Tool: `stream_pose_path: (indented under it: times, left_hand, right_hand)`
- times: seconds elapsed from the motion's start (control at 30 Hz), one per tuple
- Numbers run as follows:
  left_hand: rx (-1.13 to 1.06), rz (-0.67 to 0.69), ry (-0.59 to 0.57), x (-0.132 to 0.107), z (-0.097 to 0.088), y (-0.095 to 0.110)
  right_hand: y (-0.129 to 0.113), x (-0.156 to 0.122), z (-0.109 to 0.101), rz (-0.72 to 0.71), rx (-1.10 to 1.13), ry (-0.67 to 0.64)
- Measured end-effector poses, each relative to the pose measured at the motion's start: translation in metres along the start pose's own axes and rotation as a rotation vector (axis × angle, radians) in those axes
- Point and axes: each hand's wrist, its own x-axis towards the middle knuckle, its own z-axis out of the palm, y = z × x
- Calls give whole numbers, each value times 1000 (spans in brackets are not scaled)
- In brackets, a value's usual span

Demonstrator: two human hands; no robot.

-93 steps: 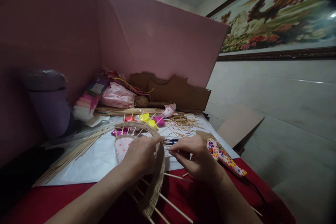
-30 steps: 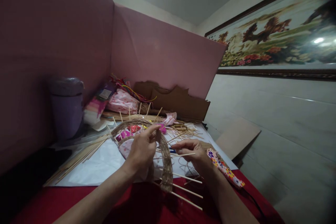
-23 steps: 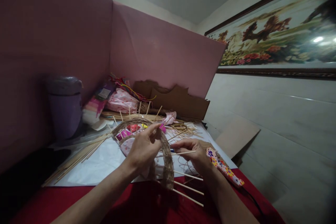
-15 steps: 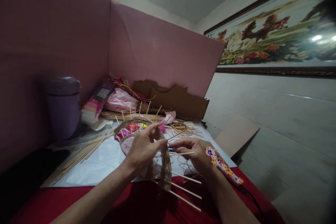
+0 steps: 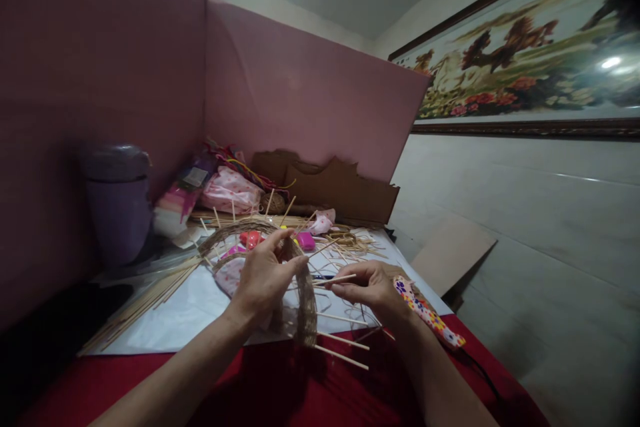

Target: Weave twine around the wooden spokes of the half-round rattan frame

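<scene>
A half-woven round basket (image 5: pixel 305 307) of twine, with thin wooden sticks poking out of its rim, stands on edge over the red cloth. My left hand (image 5: pixel 263 280) grips its rim from the left, thumb and fingers closed over the weave. My right hand (image 5: pixel 367 287) sits just to the right, its fingers pinched on a thin strand of twine beside one of the sticks (image 5: pixel 333 280). A pink dotted cloth (image 5: pixel 227 275) lies behind the basket.
A white sheet (image 5: pixel 190 310) covers the table, with long sticks (image 5: pixel 140 300) along its left. A purple lidded container (image 5: pixel 117 200), pink bags (image 5: pixel 230 190), cardboard pieces (image 5: pixel 340 187) and bright clips (image 5: pixel 305 240) crowd the back. A flowery tool (image 5: pixel 427 313) lies at right.
The basket has been turned and tipped a little, its sticks swinging lower right. My right hand has drawn its strand slightly towards me; my left hand keeps its hold on the rim.
</scene>
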Motion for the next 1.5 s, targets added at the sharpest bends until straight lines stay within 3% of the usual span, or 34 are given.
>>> stream_pose_path:
  times: [0.13,0.33,0.4,0.53,0.6,0.83,1.0,1.17,1.33,1.4,1.5]
  left_hand:
    - [7,4,18,1,0,2]
    - [156,4,81,0,0,3]
    - [179,5,84,0,1,3]
    - [175,16,88,0,1,2]
    - [153,25,84,1,2,2]
    - [163,34,94,5,2,-1]
    - [153,-9,42,9,3,-6]
    - [131,-50,-32,16,2,-2]
    - [3,-93,-64,22,-2,6]
    - [-52,-113,-75,23,-3,9]
    - [-100,-142,-104,25,-5,15]
  right_hand:
    - [0,-2,1,47,-24,-68]
    - [2,-3,0,5,-77,-144]
    - [0,-5,0,-82,-145,-108]
    - [-6,-10,2,-467,-497,32]
    - [-7,-13,3,-582,-650,55]
    - [-6,-19,2,-655,-924,167]
    - [-7,-38,13,-686,-1182,209]
    - [-10,-59,18,-711,-1148,179]
    - [-24,-68,11,-629,-898,160]
    - [-26,-68,7,-557,-744,199]
    - [-20,-67,0,-327,-414,215]
